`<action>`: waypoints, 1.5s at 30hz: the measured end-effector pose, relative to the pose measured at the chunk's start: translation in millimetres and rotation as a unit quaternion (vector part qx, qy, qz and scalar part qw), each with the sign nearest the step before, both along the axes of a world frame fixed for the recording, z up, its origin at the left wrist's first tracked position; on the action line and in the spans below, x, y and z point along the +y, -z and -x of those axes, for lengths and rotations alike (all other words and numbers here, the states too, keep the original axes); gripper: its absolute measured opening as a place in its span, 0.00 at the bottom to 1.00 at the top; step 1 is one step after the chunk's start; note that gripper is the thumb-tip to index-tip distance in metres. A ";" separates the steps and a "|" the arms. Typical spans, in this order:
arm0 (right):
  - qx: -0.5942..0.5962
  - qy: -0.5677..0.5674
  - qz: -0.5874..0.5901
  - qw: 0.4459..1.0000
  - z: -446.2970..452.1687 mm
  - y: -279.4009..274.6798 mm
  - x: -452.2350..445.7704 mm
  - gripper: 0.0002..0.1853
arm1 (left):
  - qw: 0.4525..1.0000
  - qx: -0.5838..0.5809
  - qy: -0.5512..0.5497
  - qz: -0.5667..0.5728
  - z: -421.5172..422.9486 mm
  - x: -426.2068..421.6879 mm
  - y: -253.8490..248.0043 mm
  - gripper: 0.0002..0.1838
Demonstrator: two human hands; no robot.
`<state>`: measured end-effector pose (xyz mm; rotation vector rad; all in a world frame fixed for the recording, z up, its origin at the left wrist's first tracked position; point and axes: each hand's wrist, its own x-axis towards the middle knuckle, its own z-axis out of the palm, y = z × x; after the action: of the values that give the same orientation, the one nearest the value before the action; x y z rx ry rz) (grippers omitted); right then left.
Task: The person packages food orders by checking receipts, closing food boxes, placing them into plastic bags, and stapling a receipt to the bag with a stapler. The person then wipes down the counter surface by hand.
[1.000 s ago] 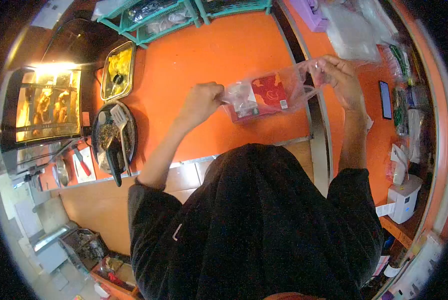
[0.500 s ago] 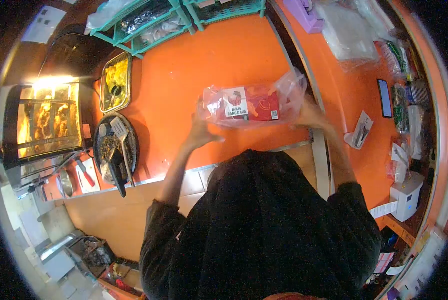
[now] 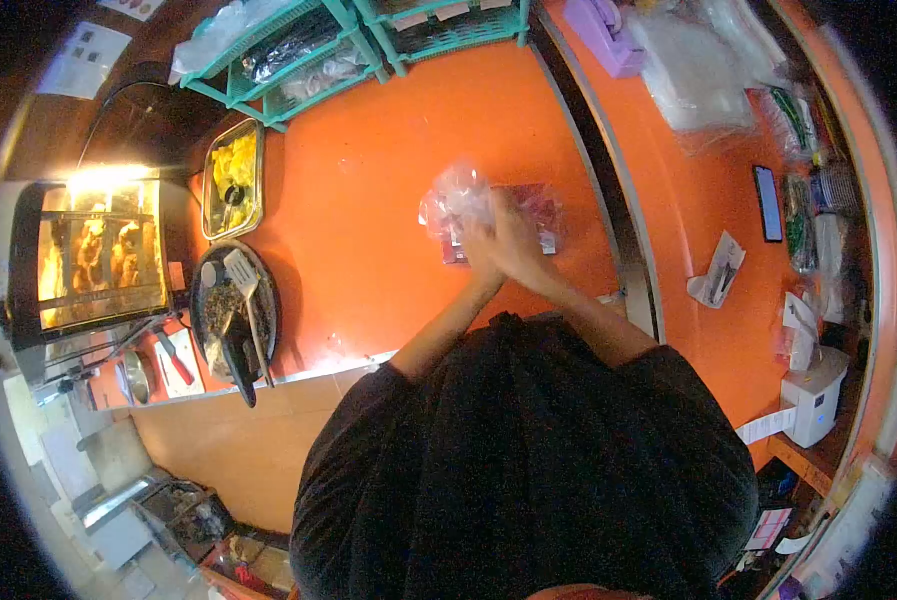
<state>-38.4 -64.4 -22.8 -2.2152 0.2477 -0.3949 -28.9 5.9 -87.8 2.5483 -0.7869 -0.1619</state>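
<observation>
A red box [image 3: 455, 252] lies on the orange counter [image 3: 368, 200], inside a clear plastic bag [image 3: 453, 195]. Both hands are together over the bag's left and middle part. My left hand [image 3: 481, 250] is at the front, with its fingers against the bag and blurred. Close beside it on the right, my right hand [image 3: 516, 240] reaches over the box, fingers up by the gathered plastic. The hands cover much of the box, and motion blur hides how the fingers hold the plastic.
On the left are a lit glass cabinet [image 3: 103, 255], a metal tray of yellow food [image 3: 233, 180] and a black stone dish [image 3: 236, 310] with a spatula. Teal racks [image 3: 318, 75] stand at the back. A phone [image 3: 767, 204], paper slip [image 3: 718, 270] and white printer [image 3: 814, 398] are at right.
My hands were apart at the two ends of the bag and have come together over it. The bag, earlier lifted and spread out, is now bunched on the left above the box.
</observation>
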 end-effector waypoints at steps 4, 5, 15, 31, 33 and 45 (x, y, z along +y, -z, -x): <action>0.032 -0.219 0.088 0.971 28.2 -81.7 -49.4 0.18 | 0.989 0.024 -0.029 0.140 -16.9 -10.4 25.5 0.20; 0.149 -0.341 -0.058 0.926 26.7 -92.4 -70.9 0.15 | 0.985 0.035 -0.026 0.166 -22.5 -12.0 28.0 0.19; 0.061 -0.216 -0.065 0.972 -95.7 37.1 -95.6 0.11 | 0.961 -0.164 0.019 0.224 -83.4 0.0 -104.2 0.13; 0.013 -0.268 -0.143 0.953 -130.0 -28.7 -73.5 0.22 | 0.915 -0.123 0.273 0.271 -108.9 12.2 -130.4 0.13; 0.061 -0.157 -0.058 0.984 -127.6 -6.0 -79.0 0.22 | 0.916 -0.137 0.311 0.212 -111.0 2.6 -127.8 0.08; -0.134 0.149 0.120 0.972 -59.9 -26.9 -254.2 0.10 | 0.977 -0.034 0.210 0.019 -65.6 -40.6 -17.6 0.17</action>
<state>21.5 -318.6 4.1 -2.3304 0.4061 -0.9247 36.7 -34.7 -70.3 2.3306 -1.3347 -0.1922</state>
